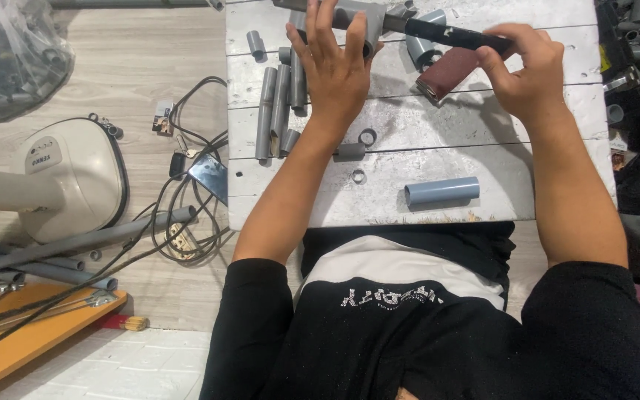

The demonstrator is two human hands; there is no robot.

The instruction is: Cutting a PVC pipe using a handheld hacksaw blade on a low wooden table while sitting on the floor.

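My left hand rests with fingers spread over a grey pipe fitting at the far edge of the white plank table, pressing it down. My right hand grips the black handle of a tool that runs leftward into the fitting. Just below that handle lies a dark red roll of sandpaper. Several short grey pipe pieces lie to the left of my left wrist. A longer grey pipe section sits near the table's front edge.
Small grey rings and couplings dot the table's middle. On the floor at left stand a cream fan base, tangled black cables, long grey pipes, a plastic bag and an orange board. More grey fittings pile at right.
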